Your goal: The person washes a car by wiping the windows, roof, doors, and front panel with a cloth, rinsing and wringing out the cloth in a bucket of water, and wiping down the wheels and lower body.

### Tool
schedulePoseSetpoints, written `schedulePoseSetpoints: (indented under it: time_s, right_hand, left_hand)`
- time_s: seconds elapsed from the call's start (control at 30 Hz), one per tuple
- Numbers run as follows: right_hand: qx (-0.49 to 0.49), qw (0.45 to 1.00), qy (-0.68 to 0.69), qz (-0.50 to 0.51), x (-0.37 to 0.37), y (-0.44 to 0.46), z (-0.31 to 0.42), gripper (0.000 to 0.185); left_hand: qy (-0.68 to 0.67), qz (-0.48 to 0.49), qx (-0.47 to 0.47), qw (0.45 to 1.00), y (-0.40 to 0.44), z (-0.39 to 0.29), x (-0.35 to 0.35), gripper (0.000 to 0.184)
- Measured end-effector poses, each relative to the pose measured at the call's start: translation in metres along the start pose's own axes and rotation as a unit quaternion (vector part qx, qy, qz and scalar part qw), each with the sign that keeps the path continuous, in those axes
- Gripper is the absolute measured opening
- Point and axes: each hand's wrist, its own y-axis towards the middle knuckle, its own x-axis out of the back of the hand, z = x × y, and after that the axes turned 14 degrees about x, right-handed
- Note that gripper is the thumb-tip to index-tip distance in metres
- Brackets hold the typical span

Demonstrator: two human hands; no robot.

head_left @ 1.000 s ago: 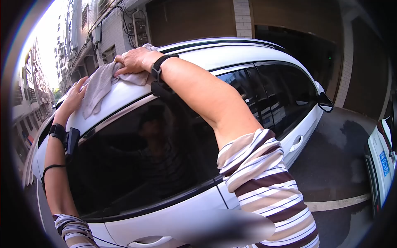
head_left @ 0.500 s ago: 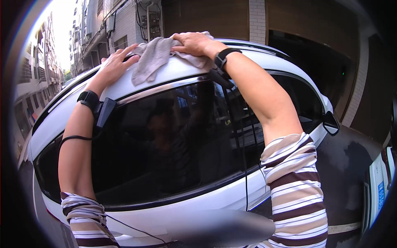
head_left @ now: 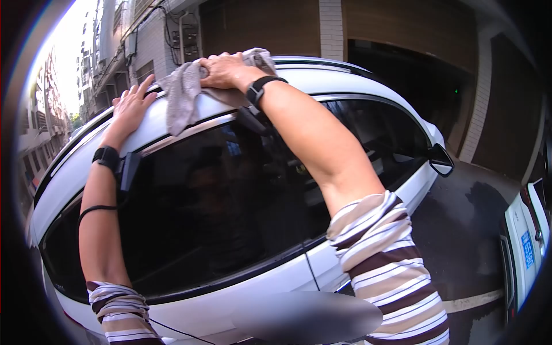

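Note:
A crumpled grey cloth [head_left: 183, 99] lies over the roof edge of a white car [head_left: 287, 275], with one end hanging toward the side window. My right hand [head_left: 225, 70] presses on the cloth with its fingers curled into it. To the left of the cloth, my left hand [head_left: 131, 109] rests on the roof, its fingers spread and nothing in them. Both wrists carry black straps with a dark device attached.
The dark side window [head_left: 218, 201] faces me. A side mirror [head_left: 441, 160] sticks out at the right. Another white vehicle [head_left: 520, 247] stands at the right edge. Behind the car are brown shutters [head_left: 261, 29] and wall cables.
Over the last half second the view has shifted, and both hands and the cloth appear farther left. My right hand still holds the cloth; my left hand's fingers remain spread on the roof.

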Motion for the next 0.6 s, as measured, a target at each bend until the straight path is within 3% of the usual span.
schedulePoseSetpoints:
  time_s: [0.17, 0.3, 0.37, 0.5, 0.57, 0.6]
  right_hand:
    - [-0.003, 1.000, 0.028, 0.001, 0.006, -0.018, -0.038, 0.073]
    - [-0.023, 0.999, -0.014, -0.025, 0.007, -0.048, -0.076, 0.067]
    - [-0.047, 0.998, -0.021, -0.031, 0.006, -0.052, -0.083, 0.067]
    - [-0.085, 0.993, -0.053, -0.068, 0.002, -0.055, -0.086, 0.063]
    - [-0.117, 0.988, -0.060, -0.082, -0.001, -0.058, -0.092, 0.062]
    - [-0.128, 0.984, -0.080, -0.096, -0.004, -0.060, -0.095, 0.062]
  left_hand:
    - [0.003, 0.039, -0.001, 0.999, 0.005, 0.008, 0.012, 0.058]
    - [0.044, -0.054, 0.048, 0.996, 0.033, 0.051, -0.033, 0.062]
    - [0.115, -0.103, 0.138, 0.978, 0.015, 0.057, -0.033, 0.064]
    - [0.108, -0.124, 0.100, 0.981, -0.037, 0.072, -0.030, 0.063]
    - [0.103, -0.154, 0.031, 0.982, -0.062, 0.078, -0.032, 0.063]
    - [0.113, -0.147, 0.050, 0.981, -0.069, 0.088, -0.036, 0.064]
